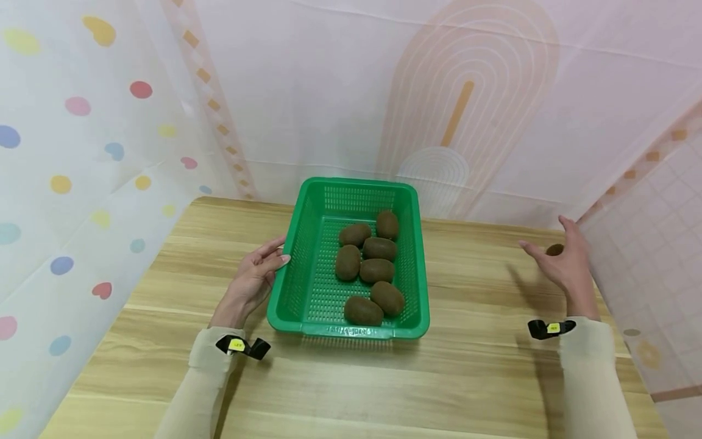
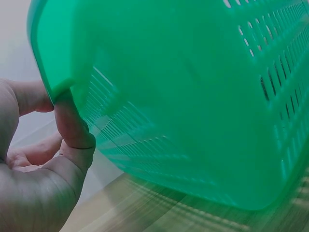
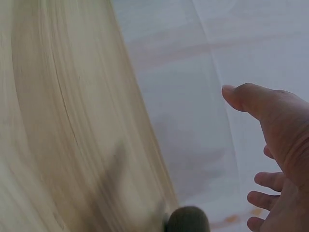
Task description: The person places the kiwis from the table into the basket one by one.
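A green plastic basket [image 1: 315,268] with slotted walls stands at the middle of the table, several brown kiwis [image 1: 378,271] lying in it, mostly toward its right side. My left hand [image 1: 255,277] grips the basket's left rim, thumb on top and curled fingers beneath; the left wrist view shows this pinch [image 2: 72,125] up close. Far to the right, my right hand [image 1: 567,265] hovers with thumb and fingers spread apart. One more kiwi [image 1: 555,250] is behind that hand, partly hidden by it. In the right wrist view this kiwi [image 3: 188,221] shows at the bottom edge, apart from the fingers.
The wooden table [image 1: 471,378] reaches back to a patterned curtain [image 1: 329,91]. Another curtain [image 1: 658,201] hangs close beside the right hand, and a dotted one [image 1: 82,201] borders the left side. Black straps [image 1: 551,329] sit on both wrists.
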`<state>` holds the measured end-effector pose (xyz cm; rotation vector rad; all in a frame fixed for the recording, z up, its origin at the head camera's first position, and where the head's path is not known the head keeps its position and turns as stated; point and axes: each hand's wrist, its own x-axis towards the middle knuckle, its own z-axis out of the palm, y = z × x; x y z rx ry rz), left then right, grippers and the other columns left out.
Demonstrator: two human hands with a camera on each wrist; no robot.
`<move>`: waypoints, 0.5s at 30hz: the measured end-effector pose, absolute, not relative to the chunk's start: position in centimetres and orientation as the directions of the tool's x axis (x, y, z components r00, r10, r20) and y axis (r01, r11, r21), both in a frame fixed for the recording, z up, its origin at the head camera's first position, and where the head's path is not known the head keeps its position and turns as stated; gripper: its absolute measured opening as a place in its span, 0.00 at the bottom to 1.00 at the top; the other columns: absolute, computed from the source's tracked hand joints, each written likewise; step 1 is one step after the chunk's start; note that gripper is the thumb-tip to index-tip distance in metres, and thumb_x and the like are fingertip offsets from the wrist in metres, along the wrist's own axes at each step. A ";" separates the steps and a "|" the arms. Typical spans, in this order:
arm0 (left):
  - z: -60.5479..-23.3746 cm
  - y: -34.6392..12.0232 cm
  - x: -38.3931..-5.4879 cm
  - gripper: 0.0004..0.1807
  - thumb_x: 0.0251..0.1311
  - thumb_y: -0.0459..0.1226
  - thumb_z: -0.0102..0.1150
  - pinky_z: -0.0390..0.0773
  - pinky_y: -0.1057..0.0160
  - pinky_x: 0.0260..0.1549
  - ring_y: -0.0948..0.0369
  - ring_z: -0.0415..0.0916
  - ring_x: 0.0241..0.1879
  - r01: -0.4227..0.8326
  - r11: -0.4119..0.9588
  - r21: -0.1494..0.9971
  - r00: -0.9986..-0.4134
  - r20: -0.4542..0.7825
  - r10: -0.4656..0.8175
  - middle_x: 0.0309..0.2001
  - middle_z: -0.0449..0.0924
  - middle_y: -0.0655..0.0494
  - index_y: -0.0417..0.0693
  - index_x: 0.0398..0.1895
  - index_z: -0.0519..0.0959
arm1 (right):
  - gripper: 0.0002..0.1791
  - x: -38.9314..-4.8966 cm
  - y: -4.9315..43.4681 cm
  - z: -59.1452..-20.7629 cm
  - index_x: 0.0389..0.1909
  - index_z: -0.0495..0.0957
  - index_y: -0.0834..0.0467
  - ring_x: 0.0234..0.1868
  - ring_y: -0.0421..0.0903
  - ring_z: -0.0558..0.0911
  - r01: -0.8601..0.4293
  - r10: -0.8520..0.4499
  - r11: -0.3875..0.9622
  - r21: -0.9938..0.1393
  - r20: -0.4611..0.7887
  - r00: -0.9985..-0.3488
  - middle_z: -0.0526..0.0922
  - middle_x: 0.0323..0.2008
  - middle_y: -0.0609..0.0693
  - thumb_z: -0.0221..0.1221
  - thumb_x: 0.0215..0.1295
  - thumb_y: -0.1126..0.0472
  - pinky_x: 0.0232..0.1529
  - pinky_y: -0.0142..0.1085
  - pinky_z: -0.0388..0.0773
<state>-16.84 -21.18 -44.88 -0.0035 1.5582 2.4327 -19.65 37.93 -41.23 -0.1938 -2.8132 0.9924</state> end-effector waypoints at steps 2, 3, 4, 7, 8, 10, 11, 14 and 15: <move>-44.8 -21.1 -16.8 0.38 0.71 0.25 0.55 0.88 0.70 0.45 0.66 0.85 0.44 -0.214 -0.399 0.892 -0.968 -0.138 0.210 0.48 0.85 0.57 0.35 0.81 0.52 | 0.56 -19.6 38.4 -41.4 0.83 0.39 0.60 0.80 0.72 0.46 0.090 0.186 0.769 -0.633 0.088 -0.979 0.44 0.81 0.68 0.62 0.69 0.40 0.74 0.74 0.51; -44.8 -21.1 -16.8 0.38 0.71 0.25 0.55 0.88 0.70 0.45 0.66 0.85 0.44 -0.214 -0.398 0.892 -0.968 -0.139 0.209 0.48 0.85 0.57 0.35 0.80 0.52 | 0.56 -19.6 38.7 -41.5 0.83 0.39 0.60 0.80 0.73 0.46 0.098 0.192 0.767 -0.634 0.081 -0.978 0.44 0.81 0.69 0.61 0.70 0.40 0.74 0.74 0.51; -44.8 -21.1 -16.9 0.38 0.71 0.25 0.55 0.88 0.70 0.45 0.66 0.85 0.44 -0.214 -0.399 0.892 -0.968 -0.139 0.209 0.47 0.85 0.57 0.35 0.81 0.52 | 0.56 -19.6 38.9 -41.6 0.83 0.39 0.61 0.80 0.73 0.46 0.105 0.198 0.766 -0.634 0.077 -0.977 0.45 0.81 0.69 0.61 0.70 0.40 0.74 0.74 0.51; -44.7 -21.1 -16.9 0.38 0.71 0.24 0.55 0.88 0.70 0.44 0.66 0.85 0.44 -0.215 -0.403 0.890 -0.968 -0.139 0.210 0.47 0.85 0.57 0.35 0.80 0.52 | 0.56 -19.5 39.6 -42.0 0.83 0.40 0.63 0.80 0.73 0.46 0.122 0.207 0.762 -0.636 0.060 -0.976 0.45 0.81 0.70 0.60 0.70 0.39 0.75 0.74 0.50; -44.7 -21.0 -16.9 0.38 0.71 0.24 0.55 0.88 0.70 0.44 0.66 0.85 0.44 -0.215 -0.405 0.889 -0.968 -0.138 0.212 0.47 0.85 0.58 0.35 0.80 0.52 | 0.56 -19.5 39.8 -42.1 0.83 0.40 0.63 0.80 0.73 0.46 0.125 0.211 0.759 -0.639 0.060 -0.976 0.46 0.80 0.70 0.61 0.70 0.40 0.75 0.73 0.51; -44.8 -21.0 -17.0 0.38 0.70 0.24 0.55 0.88 0.70 0.45 0.66 0.85 0.44 -0.214 -0.405 0.889 -0.968 -0.137 0.212 0.46 0.85 0.58 0.35 0.80 0.52 | 0.55 -19.5 40.3 -42.4 0.82 0.43 0.63 0.80 0.73 0.47 0.129 0.220 0.751 -0.647 0.060 -0.974 0.47 0.80 0.70 0.61 0.70 0.40 0.75 0.73 0.51; -44.8 -21.0 -16.9 0.38 0.70 0.24 0.55 0.88 0.70 0.45 0.66 0.85 0.44 -0.213 -0.405 0.889 -0.968 -0.136 0.212 0.47 0.85 0.58 0.35 0.80 0.52 | 0.54 -19.5 40.4 -42.5 0.82 0.43 0.63 0.80 0.73 0.47 0.134 0.225 0.746 -0.652 0.058 -0.973 0.47 0.81 0.69 0.61 0.69 0.40 0.75 0.73 0.51; -44.8 -21.0 -16.9 0.38 0.71 0.24 0.54 0.88 0.70 0.45 0.66 0.85 0.44 -0.214 -0.410 0.887 -0.967 -0.134 0.215 0.47 0.85 0.57 0.34 0.80 0.51 | 0.54 -19.3 40.9 -42.9 0.83 0.44 0.61 0.80 0.73 0.47 0.153 0.247 0.718 -0.679 0.042 -0.968 0.46 0.81 0.69 0.62 0.69 0.41 0.75 0.73 0.51; -44.8 -21.1 -16.9 0.38 0.71 0.23 0.54 0.88 0.69 0.45 0.65 0.85 0.44 -0.213 -0.409 0.887 -0.968 -0.134 0.215 0.47 0.85 0.57 0.34 0.80 0.51 | 0.54 -19.2 41.0 -43.1 0.83 0.44 0.62 0.80 0.73 0.47 0.165 0.256 0.709 -0.685 0.033 -0.966 0.45 0.81 0.69 0.62 0.69 0.41 0.76 0.72 0.50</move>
